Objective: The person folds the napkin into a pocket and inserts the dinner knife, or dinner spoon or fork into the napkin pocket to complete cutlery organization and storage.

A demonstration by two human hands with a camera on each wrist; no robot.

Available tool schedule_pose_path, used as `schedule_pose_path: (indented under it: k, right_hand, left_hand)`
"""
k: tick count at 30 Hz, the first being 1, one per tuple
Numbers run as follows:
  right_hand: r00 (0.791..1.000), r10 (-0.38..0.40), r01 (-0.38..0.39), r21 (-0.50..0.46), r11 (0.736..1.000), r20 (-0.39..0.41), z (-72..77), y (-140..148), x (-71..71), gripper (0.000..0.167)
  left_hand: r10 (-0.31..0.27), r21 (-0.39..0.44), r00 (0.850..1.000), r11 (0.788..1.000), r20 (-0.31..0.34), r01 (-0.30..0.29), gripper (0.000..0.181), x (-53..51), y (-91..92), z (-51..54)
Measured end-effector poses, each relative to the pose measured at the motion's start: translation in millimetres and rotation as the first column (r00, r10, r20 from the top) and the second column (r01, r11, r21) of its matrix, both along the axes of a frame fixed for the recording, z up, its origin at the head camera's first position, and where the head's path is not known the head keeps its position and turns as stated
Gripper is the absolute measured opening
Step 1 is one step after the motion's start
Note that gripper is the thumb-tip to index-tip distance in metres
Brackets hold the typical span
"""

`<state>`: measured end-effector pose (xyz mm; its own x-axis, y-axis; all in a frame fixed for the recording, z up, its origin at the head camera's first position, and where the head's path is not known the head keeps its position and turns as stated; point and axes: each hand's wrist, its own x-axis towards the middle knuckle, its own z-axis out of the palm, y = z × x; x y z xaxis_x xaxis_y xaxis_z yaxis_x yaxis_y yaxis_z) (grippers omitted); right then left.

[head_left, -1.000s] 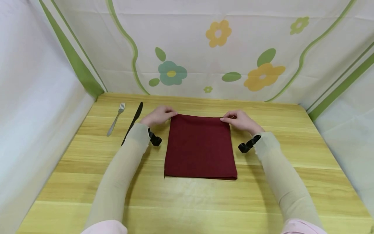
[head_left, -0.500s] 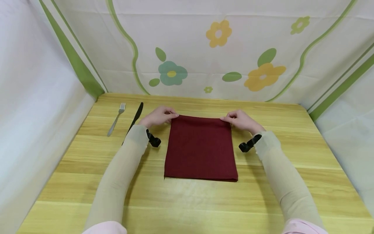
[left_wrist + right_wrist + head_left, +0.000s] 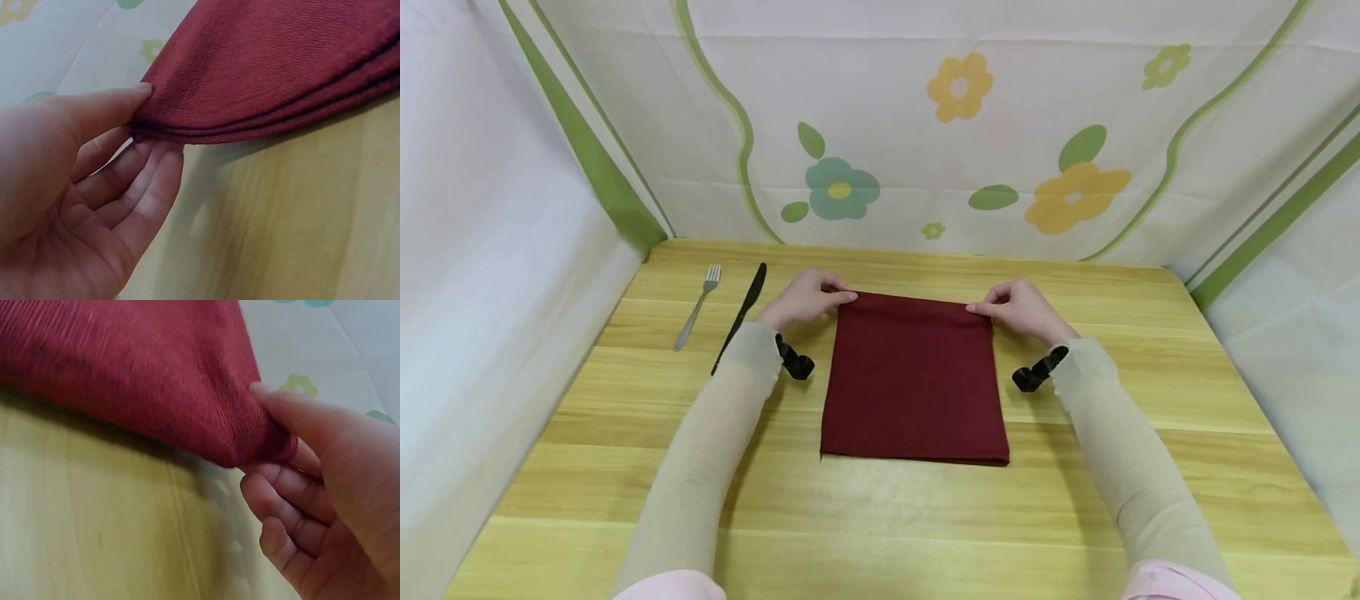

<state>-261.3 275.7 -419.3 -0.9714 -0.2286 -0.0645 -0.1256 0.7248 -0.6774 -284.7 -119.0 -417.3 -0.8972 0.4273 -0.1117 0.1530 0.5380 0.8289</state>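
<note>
A dark red cloth (image 3: 917, 383), folded into a rough square, lies at the middle of the wooden table. Its far left corner is pinched by my left hand (image 3: 808, 298), thumb on top and fingers beneath. My right hand (image 3: 1021, 310) pinches the far right corner the same way. Stacked layers of the cloth (image 3: 269, 69) show at the edge beside the left hand (image 3: 81, 181) in the left wrist view. In the right wrist view the cloth corner (image 3: 187, 381) rises off the table, held between thumb and fingers of the right hand (image 3: 337, 494).
A black knife (image 3: 745, 308) lies just left of my left forearm, with a silver fork (image 3: 698, 308) farther left. The wooden table (image 3: 895, 533) meets a white curtain with printed flowers (image 3: 895, 108) at the back, and white cloth hangs on both sides.
Both hands keep their pinch on the far corners. The cloth's far left corner has risen very slightly; otherwise hardly anything has shifted.
</note>
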Motion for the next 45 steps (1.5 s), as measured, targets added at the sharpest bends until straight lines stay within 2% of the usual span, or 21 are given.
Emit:
schedule_pose_path:
  k: [3, 6, 10, 13, 17, 20, 23, 27, 33, 38, 45]
  right_hand:
    - [1.000, -0.011, 0.012, -0.048, 0.999, 0.026, 0.8, -0.9, 0.3, 0.032]
    - [0.998, -0.010, 0.015, -0.088, 0.996, 0.060, 1.8, -1.3, 0.2, 0.030]
    - [0.996, 0.028, -0.020, -0.088, 0.996, 0.084, 3.6, -1.6, -0.6, 0.025]
    - [0.995, 0.045, -0.040, -0.054, 0.998, 0.093, 5.2, -2.1, -1.4, 0.021]
    - [0.999, 0.014, -0.013, -0.011, 1.000, 0.031, 8.4, -4.5, -3.0, 0.015]
    - [0.999, -0.028, 0.027, -0.032, 0.999, -0.042, 10.0, -7.5, -4.0, 0.016]
    - [0.995, -0.058, 0.053, -0.068, 0.996, -0.077, 10.4, -8.6, -3.7, 0.024]
    - [0.995, -0.071, 0.065, -0.090, 0.994, -0.064, 12.8, -5.6, 0.8, 0.041]
    - [0.998, -0.054, 0.053, -0.085, 0.995, -0.010, 18.2, 2.0, 20.0, 0.049]
    - [0.998, -0.052, 0.053, -0.061, 0.997, 0.025, 18.3, 7.7, 46.7, 0.053]
    - [0.997, -0.049, 0.053, -0.060, 0.997, 0.056, 13.9, 14.6, 86.2, 0.056]
  left_hand:
    - [0.016, -0.009, 1.000, 1.000, -0.011, -0.016, 0.025, 1.6, 1.7, -1.1]
    - [0.019, -0.031, 1.000, 0.999, 0.010, -0.018, 0.028, 4.9, 3.6, 2.6]
    - [0.009, -0.069, 0.998, 0.998, 0.055, -0.006, 0.030, 8.7, 5.3, 8.9]
    - [0.000, -0.087, 0.998, 0.996, 0.059, 0.005, 0.031, 9.5, 6.0, 11.0]
    - [0.020, -0.083, 0.999, 0.996, 0.036, -0.017, 0.029, 8.7, 7.6, 12.0]
    - [0.031, -0.079, 1.000, 0.996, 0.003, -0.031, 0.027, 7.0, 9.7, 10.8]
    - [0.024, -0.096, 0.999, 0.995, -0.025, -0.026, 0.027, 5.1, 10.7, 8.4]
    - [0.040, -0.103, 0.999, 0.994, -0.020, -0.041, 0.031, 3.3, 8.4, 5.1]
    - [0.064, -0.113, 0.998, 0.991, -0.025, -0.066, 0.036, 1.4, 6.4, 3.3]
    - [0.056, -0.128, 0.997, 0.990, -0.054, -0.063, 0.031, 1.6, 8.3, 2.4]
    - [0.060, -0.140, 0.996, 0.988, -0.059, -0.068, 0.028, 3.8, 8.4, 4.2]
